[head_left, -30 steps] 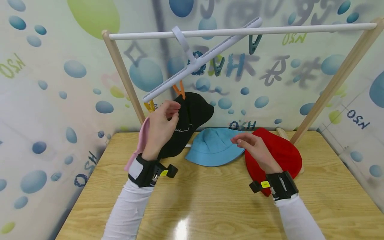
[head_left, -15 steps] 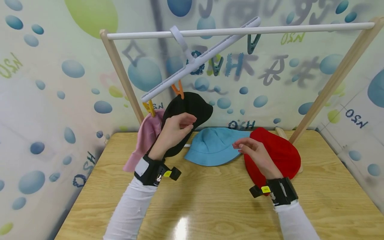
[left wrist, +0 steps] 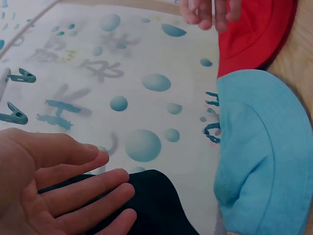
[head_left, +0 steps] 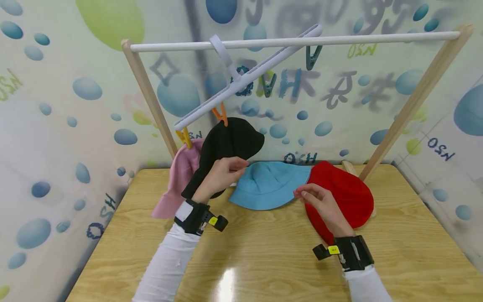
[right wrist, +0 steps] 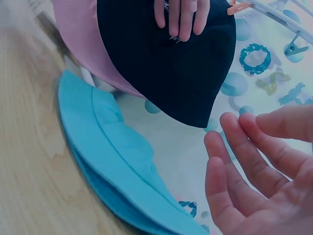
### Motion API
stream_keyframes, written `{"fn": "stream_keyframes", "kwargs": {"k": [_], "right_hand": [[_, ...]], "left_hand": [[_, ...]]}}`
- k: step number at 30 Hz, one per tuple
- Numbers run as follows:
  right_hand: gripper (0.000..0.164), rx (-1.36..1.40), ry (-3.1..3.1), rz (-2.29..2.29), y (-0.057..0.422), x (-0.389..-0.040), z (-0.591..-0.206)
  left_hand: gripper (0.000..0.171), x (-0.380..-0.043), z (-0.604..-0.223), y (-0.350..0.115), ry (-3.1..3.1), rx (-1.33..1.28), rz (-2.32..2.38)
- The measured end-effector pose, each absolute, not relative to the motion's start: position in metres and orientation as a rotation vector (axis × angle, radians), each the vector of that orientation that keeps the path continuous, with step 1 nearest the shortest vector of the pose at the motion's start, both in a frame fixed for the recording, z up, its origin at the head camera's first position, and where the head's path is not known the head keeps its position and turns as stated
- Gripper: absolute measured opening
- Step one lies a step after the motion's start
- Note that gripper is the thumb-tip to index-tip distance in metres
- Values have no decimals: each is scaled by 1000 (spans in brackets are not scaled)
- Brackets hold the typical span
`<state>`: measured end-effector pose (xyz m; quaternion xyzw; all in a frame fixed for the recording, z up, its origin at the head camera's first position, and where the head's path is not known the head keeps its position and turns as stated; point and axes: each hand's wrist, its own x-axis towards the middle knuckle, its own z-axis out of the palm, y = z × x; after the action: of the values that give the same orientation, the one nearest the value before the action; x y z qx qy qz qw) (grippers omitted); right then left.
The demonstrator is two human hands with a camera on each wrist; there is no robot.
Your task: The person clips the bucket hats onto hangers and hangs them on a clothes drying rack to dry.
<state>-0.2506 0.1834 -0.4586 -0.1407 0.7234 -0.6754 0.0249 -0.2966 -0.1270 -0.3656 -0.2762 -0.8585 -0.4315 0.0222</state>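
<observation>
I take the blue hat [head_left: 268, 191] as reference: it lies toward the back of the table [head_left: 264, 260], unclipped, with neither hand gripping it. The left hand [head_left: 220, 178] accounts for the change: a second ago it is higher, near the yellow clip [head_left: 187, 141] and orange clip [head_left: 224, 118]; now it is lower, just left of the blue hat, in front of the black hat [head_left: 230, 140]. Its fingers are loosely bent and it holds nothing; I cannot confirm contact with the black hat. The right hand [head_left: 322, 205], right of the blue hat and in front of the red hat [head_left: 345, 195], is likewise relaxed and unloaded, its position nearly unchanged. Left of the blue hat, the orange clip retains the black hat and the yellow clip the pink hat [head_left: 175, 188]. Above the blue hat, the hanger [head_left: 249, 77] slants from the rod [head_left: 377, 38], two green clips [head_left: 267, 93] vacant. I judge the clipped pair secured, the left hand freed, and the blue hat and red hat the unclipped remainder.
</observation>
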Motion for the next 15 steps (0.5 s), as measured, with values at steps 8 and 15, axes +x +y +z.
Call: {"fn": "stream_keyframes", "kwargs": {"k": [8, 15], "right_hand": [[33, -405, 2244, -2051, 191, -238, -469], [31, -446, 2262, -2007, 200, -227, -477]], "left_hand": [[23, -303, -381, -131, -2700, -851, -1348], [26, -307, -391, -135, -2738, -895, -1396]]}}
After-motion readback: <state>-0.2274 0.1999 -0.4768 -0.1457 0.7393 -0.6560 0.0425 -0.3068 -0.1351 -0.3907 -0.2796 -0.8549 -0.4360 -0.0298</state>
